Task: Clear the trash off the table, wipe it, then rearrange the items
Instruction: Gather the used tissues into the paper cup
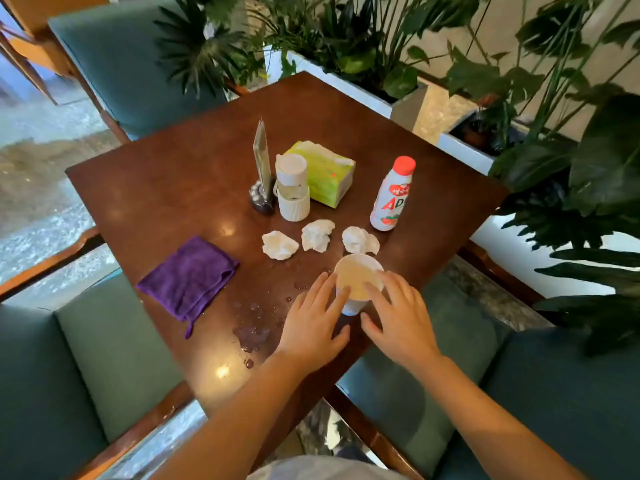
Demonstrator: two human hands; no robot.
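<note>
A white paper cup [356,278] stands near the front corner of the brown table [180,188]. My left hand [311,323] and my right hand [398,320] flank it, fingers spread and touching its sides. Three crumpled white tissues [280,244] [317,234] [359,240] lie in a row just beyond the cup. A folded purple cloth [188,277] lies to the left. Spilled water [252,332] pools left of my left hand.
Farther back stand a white-and-red drink bottle [391,195], a green tissue pack [323,176], a white lidded cup [293,188] and a clear sign holder [263,168]. Teal seats surround the table; planters with leafy plants [346,46] line the far right side.
</note>
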